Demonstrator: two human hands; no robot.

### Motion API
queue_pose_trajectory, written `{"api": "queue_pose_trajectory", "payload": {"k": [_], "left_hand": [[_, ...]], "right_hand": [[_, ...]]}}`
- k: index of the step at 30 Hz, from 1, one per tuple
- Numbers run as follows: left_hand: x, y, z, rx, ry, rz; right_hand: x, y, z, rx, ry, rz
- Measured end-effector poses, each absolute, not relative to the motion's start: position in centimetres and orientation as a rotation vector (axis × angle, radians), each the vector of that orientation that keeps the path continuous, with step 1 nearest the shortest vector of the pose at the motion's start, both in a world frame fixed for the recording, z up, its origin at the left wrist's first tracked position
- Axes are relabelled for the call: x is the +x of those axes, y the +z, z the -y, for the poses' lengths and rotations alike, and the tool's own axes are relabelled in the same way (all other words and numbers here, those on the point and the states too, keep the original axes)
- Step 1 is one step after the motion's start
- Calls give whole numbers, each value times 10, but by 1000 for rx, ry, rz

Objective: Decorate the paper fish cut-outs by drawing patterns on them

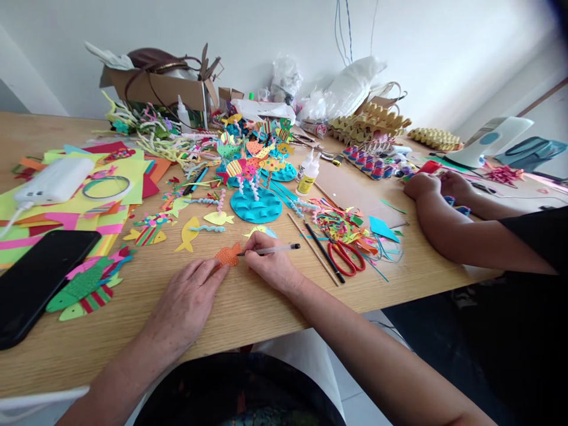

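Note:
An orange paper fish (228, 256) with small dots lies flat on the wooden table in front of me. The fingertips of my left hand (190, 296) rest on its lower edge, the hand stretched out flat. My right hand (270, 264) grips a clear-barrelled pen (277, 250), its tip down at the fish's tail. Just beyond are a yellow paper fish (188, 234), a pale yellow fish (218, 218) and a yellow-and-blue fish (261, 231) partly hidden by my right hand. Behind them, paper fish stand above a blue scalloped base (256, 205) on curled strips.
Right of my hand lie a wooden stick (313, 248), a black pencil (323, 252), red-handled scissors (347, 258) and paper scraps (339, 225). A glue bottle (307, 176) stands behind. At left are a phone (42, 284) and coloured paper (133, 195). A co-worker's arms (461, 231) reach in from the right.

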State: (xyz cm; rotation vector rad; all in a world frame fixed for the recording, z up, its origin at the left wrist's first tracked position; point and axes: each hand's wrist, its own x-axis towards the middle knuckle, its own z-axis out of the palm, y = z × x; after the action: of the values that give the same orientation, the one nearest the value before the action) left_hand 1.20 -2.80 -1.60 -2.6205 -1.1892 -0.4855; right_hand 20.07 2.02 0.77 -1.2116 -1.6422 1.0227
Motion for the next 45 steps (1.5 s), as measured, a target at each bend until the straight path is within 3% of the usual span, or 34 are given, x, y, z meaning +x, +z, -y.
{"api": "queue_pose_trajectory", "payload": {"k": [45], "left_hand": [[11, -18, 28, -2640, -461, 1231]], "right_hand": [[197, 9, -18, -1229, 992, 1797]]}}
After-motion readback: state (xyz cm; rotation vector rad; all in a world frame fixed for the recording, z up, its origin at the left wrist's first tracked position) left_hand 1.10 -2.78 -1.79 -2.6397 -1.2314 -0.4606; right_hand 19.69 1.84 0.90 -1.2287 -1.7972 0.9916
